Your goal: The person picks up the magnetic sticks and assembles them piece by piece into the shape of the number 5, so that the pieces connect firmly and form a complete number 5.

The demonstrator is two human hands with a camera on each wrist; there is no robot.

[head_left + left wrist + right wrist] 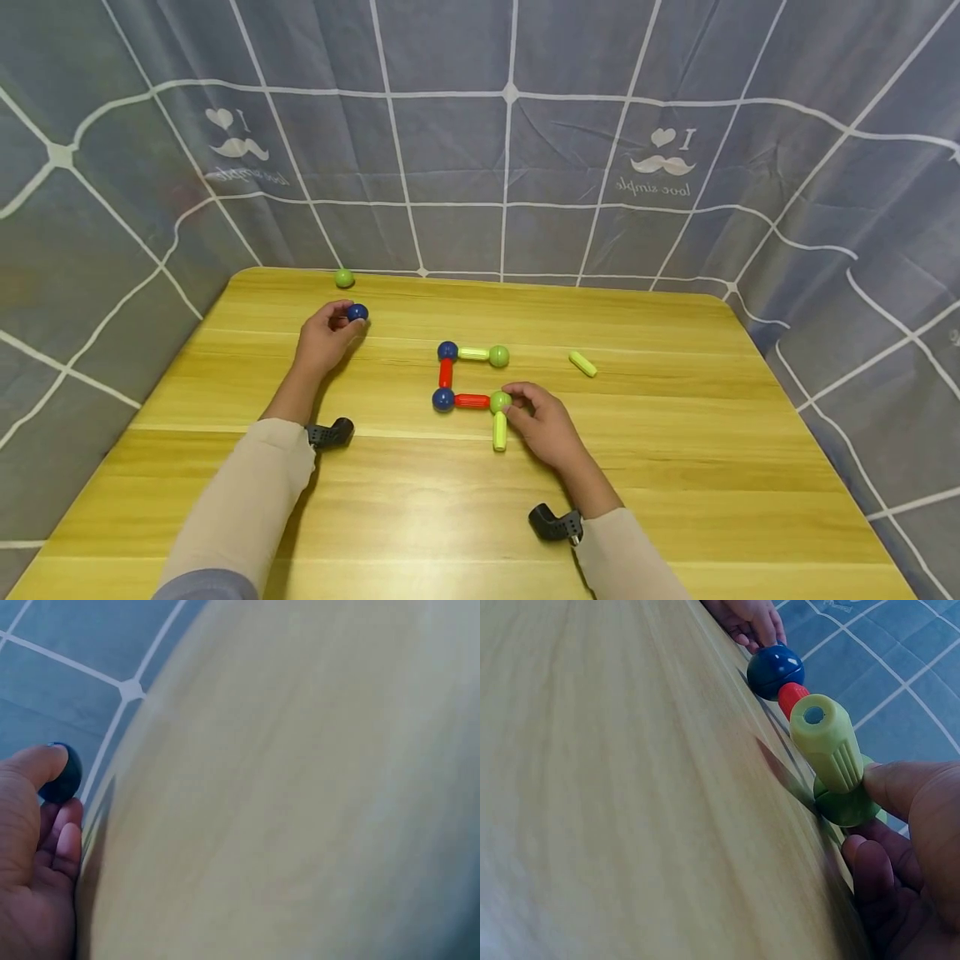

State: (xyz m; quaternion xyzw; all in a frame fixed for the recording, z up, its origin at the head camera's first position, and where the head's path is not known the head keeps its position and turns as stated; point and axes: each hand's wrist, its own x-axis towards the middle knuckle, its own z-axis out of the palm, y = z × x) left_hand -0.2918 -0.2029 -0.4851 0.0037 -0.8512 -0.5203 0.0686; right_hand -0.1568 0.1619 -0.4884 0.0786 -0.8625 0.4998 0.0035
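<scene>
Toward the back left, my left hand [322, 340] pinches a loose dark blue ball [357, 312] between thumb and fingers. My right hand [544, 427] holds a green ball [499, 402] at the near right corner of a joined shape. A light green rod [499, 433] points from that ball toward me; its hollow end shows in the right wrist view. A red rod [472, 401] links the ball to a blue ball [443, 400]. Another red rod [446, 373] runs on to a far blue ball [447, 351], then a light green rod [474, 354] and a green ball [498, 356].
A loose light green rod [582, 364] lies right of the joined shape. One green ball [344, 278] sits near the back edge of the wooden table [675, 467], beyond my left hand. A grey checked curtain [465, 150] hangs behind and at both sides.
</scene>
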